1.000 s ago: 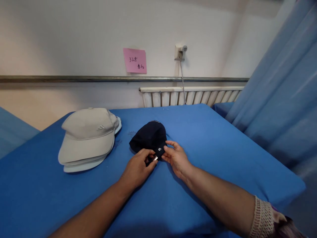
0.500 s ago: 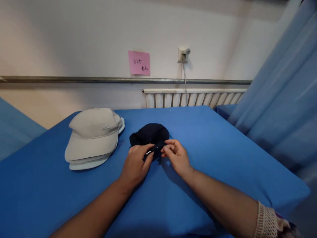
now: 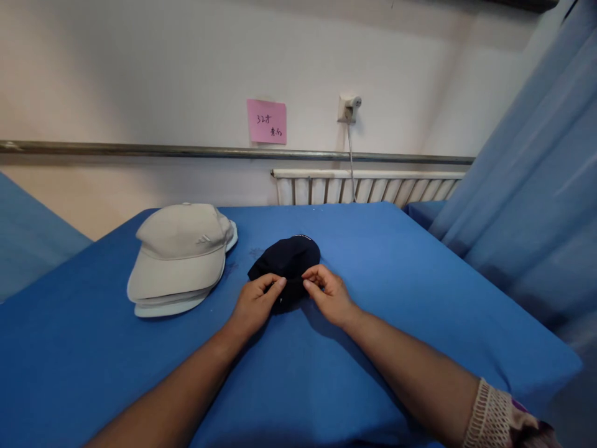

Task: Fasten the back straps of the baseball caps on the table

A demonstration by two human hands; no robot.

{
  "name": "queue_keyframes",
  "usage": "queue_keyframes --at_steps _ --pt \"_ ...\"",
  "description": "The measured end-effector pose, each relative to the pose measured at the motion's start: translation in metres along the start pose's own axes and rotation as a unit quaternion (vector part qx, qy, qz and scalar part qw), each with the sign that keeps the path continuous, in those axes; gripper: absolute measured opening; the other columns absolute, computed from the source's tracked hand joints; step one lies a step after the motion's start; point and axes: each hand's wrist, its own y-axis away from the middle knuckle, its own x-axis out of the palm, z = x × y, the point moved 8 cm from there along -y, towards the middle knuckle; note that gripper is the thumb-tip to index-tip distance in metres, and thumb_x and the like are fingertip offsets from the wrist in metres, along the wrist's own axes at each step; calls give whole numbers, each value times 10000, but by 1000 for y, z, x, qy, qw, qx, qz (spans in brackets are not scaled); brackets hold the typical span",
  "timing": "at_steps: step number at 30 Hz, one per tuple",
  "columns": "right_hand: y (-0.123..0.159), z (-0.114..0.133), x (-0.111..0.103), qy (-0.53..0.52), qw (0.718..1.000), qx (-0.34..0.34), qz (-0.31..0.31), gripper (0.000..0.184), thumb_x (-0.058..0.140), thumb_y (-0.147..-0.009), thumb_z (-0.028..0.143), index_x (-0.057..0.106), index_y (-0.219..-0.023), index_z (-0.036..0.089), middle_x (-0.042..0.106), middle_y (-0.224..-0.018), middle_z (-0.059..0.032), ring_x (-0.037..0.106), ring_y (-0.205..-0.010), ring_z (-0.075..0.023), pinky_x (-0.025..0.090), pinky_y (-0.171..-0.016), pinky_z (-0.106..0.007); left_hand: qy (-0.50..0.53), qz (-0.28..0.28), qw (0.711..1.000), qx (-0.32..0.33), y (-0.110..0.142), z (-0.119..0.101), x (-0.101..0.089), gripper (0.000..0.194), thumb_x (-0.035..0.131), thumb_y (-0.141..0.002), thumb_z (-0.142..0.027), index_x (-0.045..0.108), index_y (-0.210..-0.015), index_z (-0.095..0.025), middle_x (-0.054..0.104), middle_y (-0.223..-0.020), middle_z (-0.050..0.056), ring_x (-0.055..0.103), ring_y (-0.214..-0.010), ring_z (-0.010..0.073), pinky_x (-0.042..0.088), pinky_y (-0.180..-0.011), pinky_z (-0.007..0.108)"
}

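1. Far L: pale cap stack (image 3: 180, 233), on blue cover (image 3: 396, 267), brims twd 6–7 o'clock. Untouched; no chg vs 1 s ago.
2. L hand (image 3: 254, 303): comes in from 8 o'clock of dk cap (image 3: 282, 256); thumb + index narrowed to a pinch, holding its near edge.
3. Dk cap: on cover, betw. both hands, stack at its 9–10 o'clock. White lettering shows at approx 1 o'clock. Chg: shiny metal bit + small white logo, visible near side 1 s ago, now out of sight. Turned under or behind fingers, can't tell. My read: work has shifted to plain fabric edge; fastening state unclear.
4. R hand (image 3: 332, 298): from 4 o'clock, fingertips tog., pinching same edge.
5. Far R: blue curtain (image 3: 527, 155), 2–3 o'clock, well apart.
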Motion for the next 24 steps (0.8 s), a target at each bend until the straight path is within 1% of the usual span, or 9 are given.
queue_keyframes --at_steps 3,5,7,10,15,17,20,22,24 --pt "4 15 -1 93 995 -35 29 313 659 -791 226 543 -1082 229 586 -803 24 561 -701 -130 457 -657 -268 15 1 1000 -5 -2 4 0 385 547 -814 -517 675 -752 -159 633 -691 15 549 -649 155 422 -589 252" --pt "7 25 0 146 986 -69 49 372 670 -773 184 525 -1113 219 585 -825 18 562 -721 -134 453 -680 -278 11 -1 1000 -2 -2 4 -1 382 550 -813 -521 683 -770 -165 647 -704 18 560 -657 160 434 -600 259" --pt "7 32 0 176 978 -97 52 339 643 -791 159 527 -1106 204 594 -858 2 558 -729 -133 450 -694 -283 -6 3 1000 7 -1 1 -2 376 542 -821 -519 696 -806 -176 675 -746 25 587 -693 173 454 -632 272" --pt "5 32 -1 199 971 -121 48 264 596 -822 148 555 -1077 200 604 -898 -17 547 -723 -132 450 -692 -283 -47 17 999 22 2 -5 0 363 575 -800 -520 703 -897 -194 709 -818 27 623 -744 192 475 -673 292" --pt "2 25 -3 181 973 -137 49 182 549 -870 147 622 -1022 216 623 -959 -32 583 -833 -147 470 -758 -290 -115 48 991 55 6 -11 8 395 685 -725 -472 667 -1015 -204 720 -896 26 650 -793 208 488 -716 309" --pt "2 24 -3 156 978 -130 53 137 557 -881 159 643 -969 218 628 -948 -32 586 -872 -152 473 -788 -295 -135 53 987 75 7 -13 10 349 672 -746 -429 659 -1015 -206 719 -907 30 652 -815 210 486 -741 316" --pt "0 20 -3 93 989 -87 68 71 584 -883 201 651 -861 211 611 -877 -15 578 -828 -140 468 -778 -284 -141 75 981 110 8 -17 13 201 594 -815 -343 659 -949 -208 709 -878 26 643 -816 194 471 -761 313" --pt "0 15 0 41 993 -46 104 85 602 -871 227 637 -798 200 591 -822 1 564 -785 -129 460 -750 -268 -145 94 976 130 9 -19 16 166 557 -844 -312 661 -926 -212 700 -854 19 630 -812 185 458 -771 313" --pt "0 8 4 -9 988 -1 152 108 612 -857 255 618 -771 192 571 -767 17 541 -729 -119 447 -698 -250 -149 112 972 145 11 -22 19 175 539 -861 -319 667 -923 -217 694 -833 13 618 -806 182 448 -776 315"
